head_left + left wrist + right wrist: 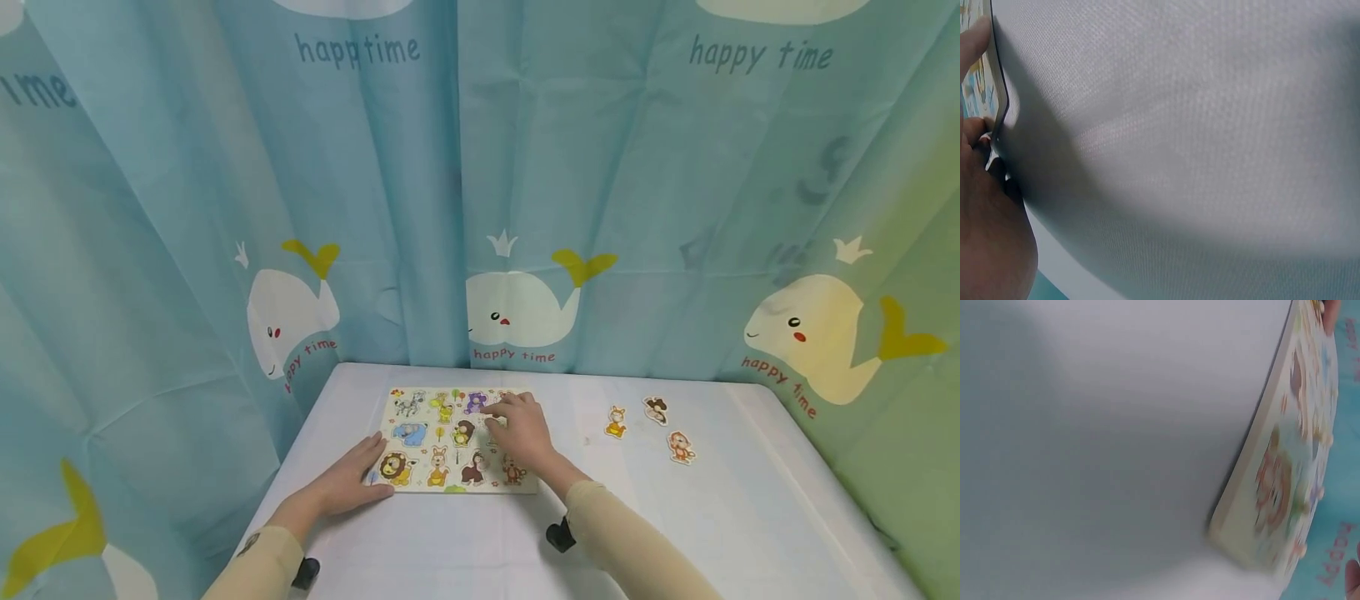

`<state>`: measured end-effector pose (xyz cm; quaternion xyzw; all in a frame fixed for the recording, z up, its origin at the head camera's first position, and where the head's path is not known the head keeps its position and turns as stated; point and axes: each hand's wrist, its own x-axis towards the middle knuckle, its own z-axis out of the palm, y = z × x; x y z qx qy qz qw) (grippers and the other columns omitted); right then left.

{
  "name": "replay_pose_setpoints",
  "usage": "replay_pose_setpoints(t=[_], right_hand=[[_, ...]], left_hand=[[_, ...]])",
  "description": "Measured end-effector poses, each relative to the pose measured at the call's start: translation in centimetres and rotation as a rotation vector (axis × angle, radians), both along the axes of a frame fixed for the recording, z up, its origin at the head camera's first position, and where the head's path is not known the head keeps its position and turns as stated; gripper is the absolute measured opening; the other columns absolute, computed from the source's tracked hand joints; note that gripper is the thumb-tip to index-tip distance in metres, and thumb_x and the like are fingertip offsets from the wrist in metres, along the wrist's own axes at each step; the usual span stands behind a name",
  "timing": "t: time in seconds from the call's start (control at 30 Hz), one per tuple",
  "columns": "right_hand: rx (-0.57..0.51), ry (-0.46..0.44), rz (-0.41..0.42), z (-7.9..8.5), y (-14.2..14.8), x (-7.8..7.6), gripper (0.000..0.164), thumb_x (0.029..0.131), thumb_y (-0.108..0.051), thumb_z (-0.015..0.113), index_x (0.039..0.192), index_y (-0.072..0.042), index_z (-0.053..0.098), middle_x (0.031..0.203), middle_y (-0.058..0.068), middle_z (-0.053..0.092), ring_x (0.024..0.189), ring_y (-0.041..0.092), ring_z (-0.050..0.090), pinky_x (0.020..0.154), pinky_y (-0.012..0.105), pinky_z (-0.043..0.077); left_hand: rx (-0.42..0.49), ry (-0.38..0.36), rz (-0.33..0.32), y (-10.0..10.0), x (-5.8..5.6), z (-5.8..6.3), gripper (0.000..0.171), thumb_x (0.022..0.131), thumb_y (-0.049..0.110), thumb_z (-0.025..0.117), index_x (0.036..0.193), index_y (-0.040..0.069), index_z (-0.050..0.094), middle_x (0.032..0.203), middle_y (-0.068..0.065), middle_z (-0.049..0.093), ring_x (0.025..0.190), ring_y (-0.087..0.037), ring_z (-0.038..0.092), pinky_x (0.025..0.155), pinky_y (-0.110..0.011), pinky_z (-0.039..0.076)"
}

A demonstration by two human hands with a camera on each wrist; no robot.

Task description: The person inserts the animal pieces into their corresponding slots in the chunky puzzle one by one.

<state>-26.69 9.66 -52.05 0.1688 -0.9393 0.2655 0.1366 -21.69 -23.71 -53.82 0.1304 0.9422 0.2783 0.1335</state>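
A flat puzzle board [456, 483] with cartoon animals lies on the table, its side and small knobs showing in the right wrist view. My left hand [348, 477] holds its near left corner, thumb along the front edge and fingers at the left edge. Over the board's right part is my right hand [527, 429], fingers loosely bent beside the purple animal [476, 403]; no piece shows between them. The hand covers some pictures there. Fingertips of my right hand [1352, 576] appear at the right wrist view's edge, apart from the board [1241, 515].
Right of the board lie three loose animal pieces: a kangaroo [616, 422], a dark brown and white animal [656, 410] and a monkey [681, 447]. The white table [450, 550] meets a blue whale-print curtain [420, 208] at its far and left sides.
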Motion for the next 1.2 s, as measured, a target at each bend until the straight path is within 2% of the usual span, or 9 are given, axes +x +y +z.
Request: replay_pose_setpoints(t=[0.23, 0.47, 0.6, 0.87, 1.2], right_hand=[[-0.006, 0.016, -0.063, 0.0, 3.4, -0.2, 0.018, 0.094, -0.021, 0.074, 0.110, -0.015, 0.081, 0.104, 0.003, 0.070, 0.108, 0.028, 0.055, 0.089, 0.047, 0.047], [-0.010, -0.024, -0.169, -0.4, 6.9, -0.6, 0.019, 0.095, -0.019, 0.073, 0.111, -0.015, 0.080, 0.099, 0.001, 0.069, 0.108, 0.029, 0.055, 0.087, 0.047, 0.046], [-0.040, -0.038, -0.213, -0.7, 9.2, -0.7, 0.020, 0.095, -0.018, 0.072, 0.112, -0.012, 0.080, 0.101, 0.004, 0.070, 0.106, 0.030, 0.054, 0.085, 0.049, 0.045], [-0.078, -0.071, -0.293, -0.9, 13.4, -0.3, 0.023, 0.097, -0.016, 0.067, 0.115, -0.006, 0.078, 0.108, 0.014, 0.070, 0.114, 0.042, 0.053, 0.094, 0.063, 0.041], [-0.079, -0.099, -0.380, -1.9, 16.9, -0.1, 0.027, 0.097, -0.015, 0.063, 0.118, -0.004, 0.076, 0.114, 0.019, 0.069, 0.117, 0.045, 0.052, 0.099, 0.064, 0.039]], left_hand=[[-0.012, 0.018, -0.003, -0.2, 0.0, -0.3, 0.095, 0.090, 0.050, 0.074, 0.160, 0.003, 0.030, 0.168, -0.016, 0.021, 0.154, -0.040, 0.017, 0.123, -0.058, 0.021], [-0.013, 0.020, 0.005, -0.1, 0.1, -0.3, 0.095, 0.089, 0.049, 0.075, 0.160, 0.002, 0.031, 0.168, -0.016, 0.022, 0.153, -0.041, 0.018, 0.123, -0.059, 0.021], [-0.015, 0.021, 0.004, -0.1, 0.2, -0.3, 0.096, 0.089, 0.048, 0.075, 0.160, 0.002, 0.030, 0.168, -0.016, 0.022, 0.153, -0.041, 0.018, 0.123, -0.058, 0.022], [-0.017, 0.022, 0.003, 0.0, 0.2, -0.1, 0.095, 0.090, 0.048, 0.075, 0.160, 0.003, 0.031, 0.168, -0.016, 0.022, 0.153, -0.041, 0.018, 0.122, -0.059, 0.022], [-0.021, 0.019, 0.002, 0.0, 0.1, -0.1, 0.094, 0.090, 0.048, 0.075, 0.160, 0.003, 0.031, 0.168, -0.015, 0.022, 0.154, -0.040, 0.017, 0.123, -0.059, 0.021]])
